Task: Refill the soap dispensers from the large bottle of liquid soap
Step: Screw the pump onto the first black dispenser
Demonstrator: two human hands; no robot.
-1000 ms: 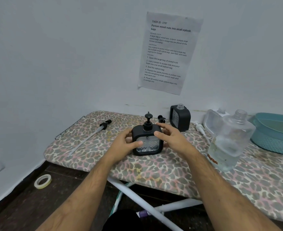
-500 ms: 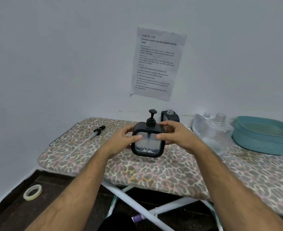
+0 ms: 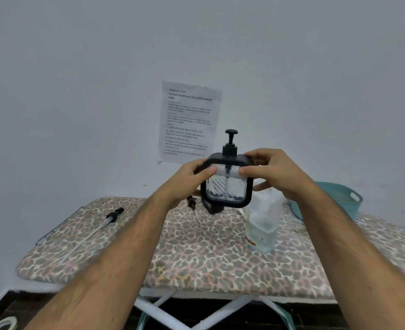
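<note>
The dispenser (image 3: 227, 181), pump fitted, is held upright in the air above the board (image 3: 196, 253), gripped at its two sides. The left hand (image 3: 189, 179) is curled round the left edge, thumb laid across the clear front; the right hand (image 3: 271, 173) is wrapped round the right edge, thumb on the front too. The bottle (image 3: 262, 225) is stood uncapped on the board, just below and to the right. A loose pump tube (image 3: 96, 231) is seen lying at the board's left.
</note>
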